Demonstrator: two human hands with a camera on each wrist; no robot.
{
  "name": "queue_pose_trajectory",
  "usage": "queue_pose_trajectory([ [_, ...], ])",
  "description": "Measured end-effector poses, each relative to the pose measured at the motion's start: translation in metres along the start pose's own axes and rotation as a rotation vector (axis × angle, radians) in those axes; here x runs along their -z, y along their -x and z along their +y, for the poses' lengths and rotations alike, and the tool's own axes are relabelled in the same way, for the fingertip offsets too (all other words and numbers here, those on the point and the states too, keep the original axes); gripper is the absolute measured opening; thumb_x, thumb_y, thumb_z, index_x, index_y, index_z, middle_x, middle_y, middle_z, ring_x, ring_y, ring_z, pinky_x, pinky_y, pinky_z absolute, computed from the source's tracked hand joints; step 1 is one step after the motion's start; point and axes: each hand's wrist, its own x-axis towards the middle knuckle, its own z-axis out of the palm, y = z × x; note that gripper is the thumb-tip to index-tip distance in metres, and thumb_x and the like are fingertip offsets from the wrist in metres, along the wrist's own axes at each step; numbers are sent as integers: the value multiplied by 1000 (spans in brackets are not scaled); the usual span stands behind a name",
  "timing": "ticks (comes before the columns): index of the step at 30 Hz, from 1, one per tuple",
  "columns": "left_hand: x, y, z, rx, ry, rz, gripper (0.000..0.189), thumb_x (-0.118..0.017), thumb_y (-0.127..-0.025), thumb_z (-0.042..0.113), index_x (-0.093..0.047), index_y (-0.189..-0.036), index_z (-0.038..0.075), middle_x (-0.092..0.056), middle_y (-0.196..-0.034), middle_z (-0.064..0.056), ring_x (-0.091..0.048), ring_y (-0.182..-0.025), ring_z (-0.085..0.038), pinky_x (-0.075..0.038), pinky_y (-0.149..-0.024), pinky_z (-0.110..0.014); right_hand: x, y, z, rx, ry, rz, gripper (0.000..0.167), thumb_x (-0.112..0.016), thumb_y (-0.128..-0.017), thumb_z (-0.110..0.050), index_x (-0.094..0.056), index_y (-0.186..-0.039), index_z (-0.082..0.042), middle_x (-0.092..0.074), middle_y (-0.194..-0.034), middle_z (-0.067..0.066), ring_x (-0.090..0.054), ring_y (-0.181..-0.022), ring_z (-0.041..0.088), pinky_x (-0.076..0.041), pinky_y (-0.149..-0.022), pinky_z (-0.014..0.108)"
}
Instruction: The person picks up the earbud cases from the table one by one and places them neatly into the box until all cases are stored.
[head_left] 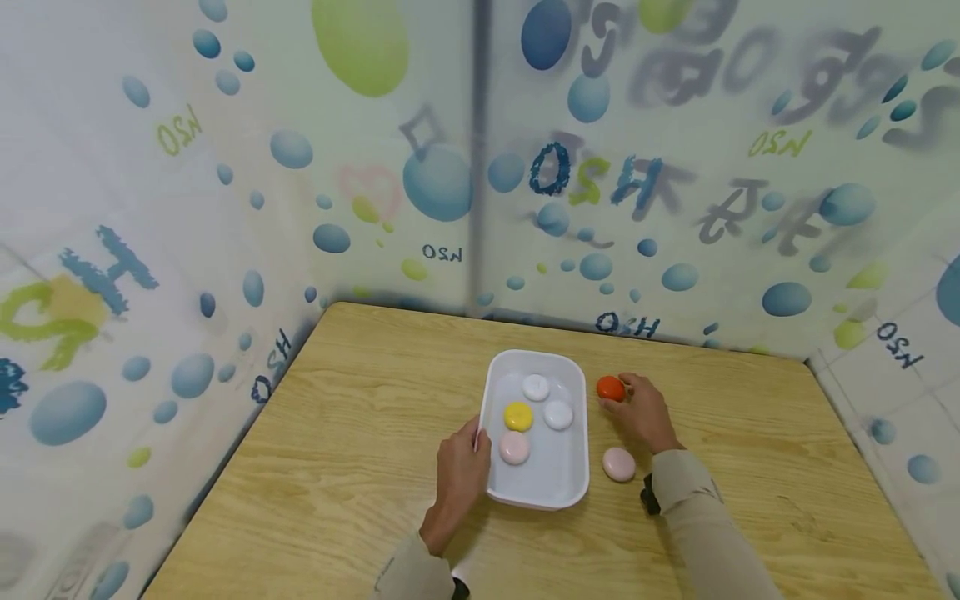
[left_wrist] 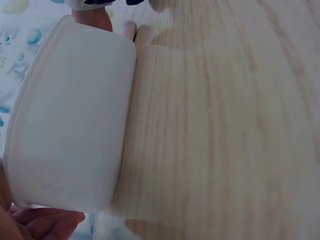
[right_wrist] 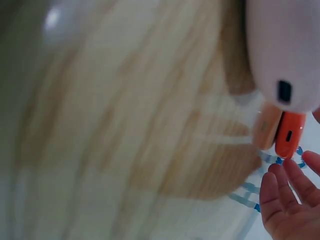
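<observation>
My left hand [head_left: 462, 468] grips the left rim of a white rectangular tray [head_left: 551, 493], and its curled fingers show at the tray's end in the left wrist view. Inside lie a yellow round pebble-like piece [head_left: 518, 416], a pink one [head_left: 514, 447] and two white ones [head_left: 536, 387]. Right of the tray, my right hand [head_left: 647, 414] has its thumb and fingertips right at the edge of a red round piece [head_left: 610, 388]. Those fingers look spread in the right wrist view, where the red piece [right_wrist: 290, 135] shows a small dark slot.
Another pink round piece [head_left: 618, 464] lies between the tray and my right wrist; it looms large in the right wrist view with a dark slot. The wooden table [head_left: 360, 400] backs onto walls [head_left: 390, 167] printed with bubbles and letters.
</observation>
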Motion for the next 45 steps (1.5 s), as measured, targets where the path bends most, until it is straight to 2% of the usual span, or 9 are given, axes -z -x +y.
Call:
queue_pose_trajectory([
  [9,0,0,-2,-24,-10,8,29,-59,-91,3,-71,-117,1,-75,-91,-14,-62,-70,-14,-52,-60,-33,-2,-7,2,17,73,-1,71,-72,-90,-25,-41,-144,8,-49,-138,33,-52,-119,45,-41,-103,56],
  [16,0,0,-2,-27,-16,11,28,-60,-90,3,-72,-115,1,-75,-90,-14,-64,-72,-16,-52,-60,-35,-3,-9,0,57,116,8,65,-73,-88,-24,-48,-137,11,-54,-129,34,-53,-113,45,-42,-100,55],
  [19,0,1,-2,-28,-18,12,28,-60,-90,2,-72,-115,1,-76,-92,-14,-66,-74,-17,-53,-61,-35,-2,-8,1,61,113,13,62,-73,-88,-21,-50,-135,11,-55,-128,33,-54,-111,44,-42,-100,55],
  [26,0,1,-2,-39,-30,26,28,-60,-89,2,-73,-114,2,-75,-85,-13,-62,-69,-17,-51,-59,-35,-2,-5,2,65,77,25,61,-73,-88,-21,-49,-136,10,-53,-131,33,-52,-114,44,-41,-101,55],
  [33,0,1,-1,-26,-36,27,29,-60,-90,4,-72,-117,2,-75,-91,-15,-66,-73,-19,-54,-62,-38,2,-1,-2,48,10,35,63,-73,-89,-22,-48,-139,8,-51,-133,30,-52,-111,40,-43,-99,53],
  [39,1,1,-1,-13,-21,14,30,-60,-91,4,-71,-118,1,-75,-93,-16,-69,-77,-21,-55,-63,-39,5,6,-13,121,-14,75,59,-73,-89,-17,-49,-138,8,-52,-131,30,-55,-110,42,-47,-95,53],
  [45,0,1,0,-8,-13,10,29,-60,-91,4,-71,-118,1,-75,-92,-16,-67,-75,-19,-54,-63,-38,11,19,-34,190,-22,106,59,-75,-88,-15,-51,-138,5,-53,-131,27,-57,-112,41,-50,-93,52],
])
